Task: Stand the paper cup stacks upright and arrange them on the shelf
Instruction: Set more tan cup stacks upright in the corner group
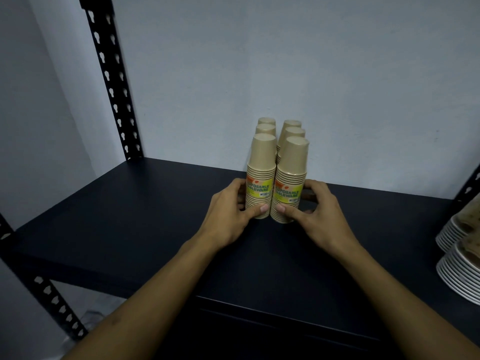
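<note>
Several tan paper cup stacks stand upright, upside down, in two rows on the dark shelf (130, 216) near the wall. The front left stack (261, 162) and the front right stack (292, 167) carry yellow-green labels. My left hand (231, 214) holds the front left stack from its left side, thumb across its lower front. My right hand (319, 211) holds the front right stack from the right, thumb on its lower front. More stacks (266, 129) stand behind, mostly hidden by the front ones.
Piles of white paper plates (459, 271) sit at the shelf's right edge. Black perforated uprights (111, 81) frame the shelf at the back left, front left and right. A pale wall closes the back. Bare shelf surface stretches to the left of the cups.
</note>
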Tool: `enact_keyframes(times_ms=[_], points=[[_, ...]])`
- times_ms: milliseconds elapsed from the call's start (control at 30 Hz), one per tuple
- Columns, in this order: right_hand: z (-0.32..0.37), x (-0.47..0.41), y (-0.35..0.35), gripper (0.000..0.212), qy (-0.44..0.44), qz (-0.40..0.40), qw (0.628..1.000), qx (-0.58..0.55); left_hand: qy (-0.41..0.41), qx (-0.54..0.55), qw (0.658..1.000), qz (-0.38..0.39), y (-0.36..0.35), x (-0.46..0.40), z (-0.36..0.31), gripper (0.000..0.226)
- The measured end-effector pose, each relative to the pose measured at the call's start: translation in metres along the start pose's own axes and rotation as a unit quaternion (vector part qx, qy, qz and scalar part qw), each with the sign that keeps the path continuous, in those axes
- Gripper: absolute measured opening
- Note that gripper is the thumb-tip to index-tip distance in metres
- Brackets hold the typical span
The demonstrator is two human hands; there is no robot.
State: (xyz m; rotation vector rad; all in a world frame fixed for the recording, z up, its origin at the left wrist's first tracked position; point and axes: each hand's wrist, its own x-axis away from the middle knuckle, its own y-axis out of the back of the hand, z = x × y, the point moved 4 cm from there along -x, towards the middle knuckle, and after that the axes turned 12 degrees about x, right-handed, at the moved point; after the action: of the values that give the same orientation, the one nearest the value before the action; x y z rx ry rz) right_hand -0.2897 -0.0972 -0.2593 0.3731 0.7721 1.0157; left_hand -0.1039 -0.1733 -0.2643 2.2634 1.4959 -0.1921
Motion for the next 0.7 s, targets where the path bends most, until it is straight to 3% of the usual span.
enact_keyframes(times_ms=[700], points=[[-0.0022,0.0015,-0.0016,0.061,-0.01,0.005,1.0,-0.009,-0.006,-0.013,1.0,0.0,-0.0026,0.0004,0.001,0.062]])
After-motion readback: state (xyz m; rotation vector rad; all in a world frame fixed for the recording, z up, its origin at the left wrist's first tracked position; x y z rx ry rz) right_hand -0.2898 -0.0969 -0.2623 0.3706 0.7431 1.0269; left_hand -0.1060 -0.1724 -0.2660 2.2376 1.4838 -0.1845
